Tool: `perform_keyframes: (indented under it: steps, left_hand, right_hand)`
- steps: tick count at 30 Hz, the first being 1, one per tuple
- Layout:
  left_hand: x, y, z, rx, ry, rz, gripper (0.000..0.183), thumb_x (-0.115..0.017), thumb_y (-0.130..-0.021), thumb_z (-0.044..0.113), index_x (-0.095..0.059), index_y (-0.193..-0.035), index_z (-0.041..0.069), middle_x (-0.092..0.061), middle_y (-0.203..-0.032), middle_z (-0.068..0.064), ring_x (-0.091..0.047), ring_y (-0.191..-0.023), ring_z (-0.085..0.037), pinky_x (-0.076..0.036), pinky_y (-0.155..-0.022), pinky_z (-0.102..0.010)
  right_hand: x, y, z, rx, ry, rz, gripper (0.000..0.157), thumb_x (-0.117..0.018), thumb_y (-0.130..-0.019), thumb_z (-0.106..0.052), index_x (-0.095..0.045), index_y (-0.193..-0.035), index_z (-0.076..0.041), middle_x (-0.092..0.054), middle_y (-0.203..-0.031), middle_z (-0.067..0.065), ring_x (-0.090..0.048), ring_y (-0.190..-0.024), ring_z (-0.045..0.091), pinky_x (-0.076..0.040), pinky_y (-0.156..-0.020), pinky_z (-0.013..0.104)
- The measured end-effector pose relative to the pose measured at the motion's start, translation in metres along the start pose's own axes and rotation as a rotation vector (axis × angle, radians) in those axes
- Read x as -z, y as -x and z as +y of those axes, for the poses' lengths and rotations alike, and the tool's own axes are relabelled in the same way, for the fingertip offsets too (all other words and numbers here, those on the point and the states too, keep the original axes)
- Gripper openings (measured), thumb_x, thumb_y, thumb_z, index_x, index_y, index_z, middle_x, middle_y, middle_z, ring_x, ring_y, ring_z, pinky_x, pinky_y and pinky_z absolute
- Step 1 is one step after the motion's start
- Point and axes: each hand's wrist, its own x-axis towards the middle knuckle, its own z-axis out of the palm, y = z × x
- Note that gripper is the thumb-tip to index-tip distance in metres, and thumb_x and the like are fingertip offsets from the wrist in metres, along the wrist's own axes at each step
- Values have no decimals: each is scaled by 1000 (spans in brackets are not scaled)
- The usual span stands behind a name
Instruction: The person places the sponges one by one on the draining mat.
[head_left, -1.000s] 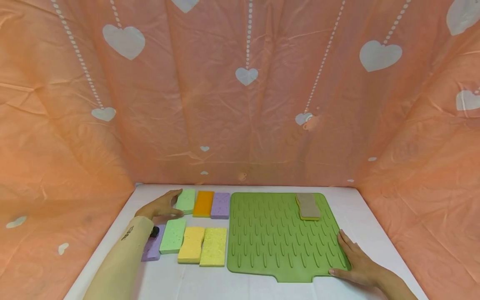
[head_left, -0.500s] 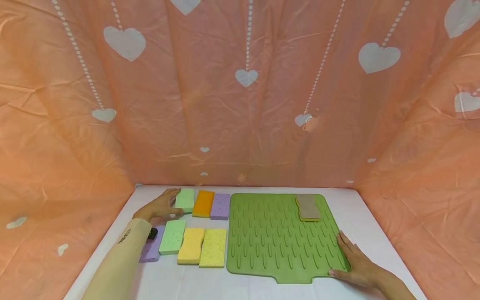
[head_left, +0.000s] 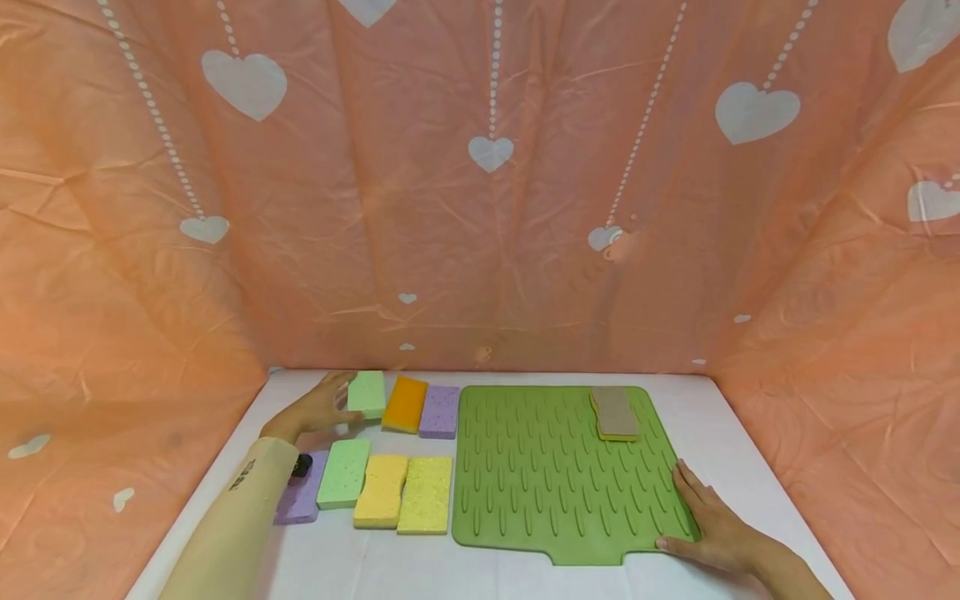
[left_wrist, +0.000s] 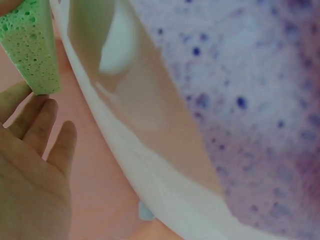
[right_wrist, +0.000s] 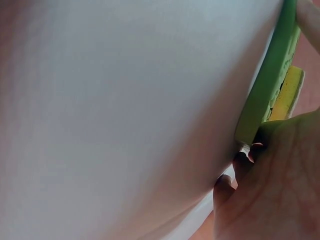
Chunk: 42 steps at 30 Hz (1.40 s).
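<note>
"While I'm going from left to right, what is showing first?"

"A beige sleeve (head_left: 232, 517) is covering the left arm and partly hiding a purple sponge (head_left: 302, 492), which is lying nearer the person than the left hand (head_left: 311, 412)."

"And is that hand holding anything?"

"Yes, its thumb and fingers are pinching a pale green sponge (head_left: 366, 394), which is sitting at the hand's right side."

"What is lying close by?"

"Nearer the person than that hand and to its right, a second green sponge (head_left: 344, 473), a waisted gold sponge (head_left: 381, 492) and a yellow sponge (head_left: 424, 496) are forming a row. Level with the hand, just right of what it is pinching, an orange sponge (head_left: 406, 404) is lying, and a speckled lilac sponge (head_left: 438, 412) is lying next to that."

"What is filling the space further right?"

"A ridged green mat (head_left: 555, 475) is lying flat between the hands, and a grey-topped sponge (head_left: 617, 412) is resting on it, farther from the person than the right hand (head_left: 712, 529)."

"Is the right hand grasping something?"

"No, its fingers are spreading loosely and touching the mat's right side, while its thumb is lying at the near corner. To the right of that hand, an orange curtain (head_left: 862, 375) is hanging."
</note>
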Motion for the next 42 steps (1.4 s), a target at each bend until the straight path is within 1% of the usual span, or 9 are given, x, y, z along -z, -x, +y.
perform_keyframes:
  steps: [4,8,17,23,25,31,36,38,42]
  left_hand:
    - [3,0,-1,-13,1,23,101,-76,-88,44,-19,-158,-2,-15,-161,-30,-17,-145,-52,-21,-111,-74]
    - [3,1,2,-16,17,35,101,-75,-88,46,-20,-158,0,-17,-161,-29,-20,-144,-52,-22,-110,-75]
    - [0,-4,22,-54,44,58,100,-75,-88,46,-20,-158,0,-18,-160,-29,-26,-141,-53,-26,-109,-73]
    - [-6,-8,31,-9,108,29,104,-75,-86,52,-16,-161,8,-9,-164,-25,-18,-146,-52,-23,-108,-76]
    - [-9,-8,33,-2,124,20,105,-75,-85,53,-16,-161,10,-8,-164,-24,-17,-146,-51,-22,-108,-76]
    - [-18,-11,41,-4,121,9,105,-74,-86,53,-15,-161,10,-6,-165,-22,-15,-147,-49,-20,-111,-74]
    - [-20,-14,52,10,161,15,107,-76,-84,54,-14,-162,14,-4,-167,-17,-16,-148,-46,-20,-112,-72]
    - [-22,-16,57,20,173,18,108,-78,-83,53,-15,-162,15,-5,-167,-16,-18,-148,-45,-21,-113,-71]
    - [-25,-21,68,0,147,13,106,-78,-84,49,-16,-162,13,-6,-166,-18,-21,-148,-46,-24,-113,-69]
  right_hand:
    - [-1,0,0,2,-6,6,111,-78,-81,-51,-22,-153,11,-15,-163,25,-22,-142,50,11,-104,0]
    - [0,0,-2,-17,-22,-8,111,-79,-81,-51,-22,-153,12,-14,-163,25,-25,-139,57,12,-102,-1]
    - [5,-4,-1,-8,-3,-19,112,-78,-81,-51,-19,-154,11,-13,-163,25,-26,-137,60,12,-100,-2]
    - [4,-4,0,-28,-21,-24,113,-78,-81,-52,-19,-155,9,-13,-163,26,-24,-139,60,12,-99,-3]
    - [2,-2,0,-15,-15,-13,112,-79,-80,-51,-21,-154,11,-15,-162,27,-23,-141,56,11,-100,-2]
    - [-2,1,1,39,34,29,110,-79,-81,-50,-23,-153,12,-19,-161,28,-5,-149,16,10,-105,0]
    - [-1,-2,0,36,28,26,111,-79,-80,-49,-22,-153,12,-17,-162,26,-23,-144,47,10,-105,0]
    - [0,-2,0,35,26,27,112,-80,-80,-49,-22,-153,12,-16,-162,27,-26,-141,52,10,-105,0]
    - [-1,0,1,37,26,33,111,-80,-80,-48,-22,-153,12,-17,-162,27,-14,-148,34,10,-105,1]
